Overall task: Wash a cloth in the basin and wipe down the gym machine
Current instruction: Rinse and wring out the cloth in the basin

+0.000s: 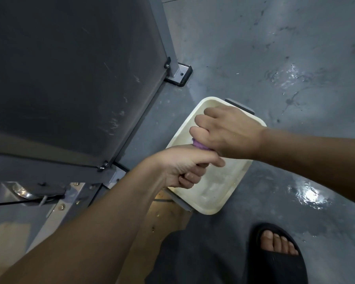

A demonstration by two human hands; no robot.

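Observation:
A purple cloth (200,144) is rolled tight between both fists above a cream rectangular basin (217,209) that stands on the floor with water in it. My left hand (184,167) grips the near end of the cloth, fingers curled under. The far end is gripped by my right hand (228,132), knuckles up. Most of the cloth is hidden inside the two fists. The gym machine's dark panel (70,74) and grey frame fill the left side.
The grey floor has wet shiny patches (307,194) at the right. The machine's bolted foot plate (179,75) sits just beyond the basin. My foot in a black sandal (275,253) stands at the bottom right, close to the basin.

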